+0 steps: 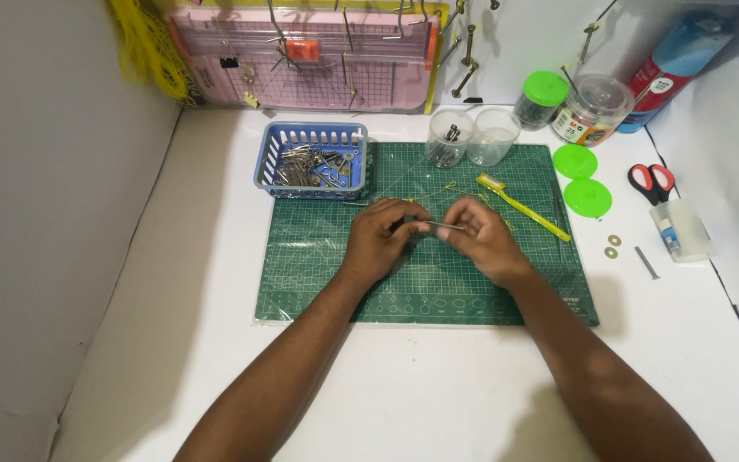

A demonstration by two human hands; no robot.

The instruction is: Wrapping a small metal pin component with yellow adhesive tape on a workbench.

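Note:
Over the middle of a green cutting mat (pixel 318 265), my left hand (pixel 381 238) and my right hand (pixel 482 238) meet. Between their fingertips they pinch a thin grey metal bolt (pixel 443 226), lying roughly level. What sits at the bolt's left end, under my left fingers, is hidden. A yellow toothbrush (pixel 523 208) lies on the mat just behind my right hand, and thin yellow threads (pixel 438 190) lie behind both hands.
A blue basket (pixel 311 160) of metal hardware stands at the mat's back left. Two clear jars (pixel 470 137), a green-lidded jar (pixel 542 98) and a larger jar (pixel 594 109) stand behind. Green lids (pixel 581 178), scissors (pixel 652 182), washers (pixel 612 245), a bolt (pixel 646 262) and a small clear bottle (pixel 680 229) lie right.

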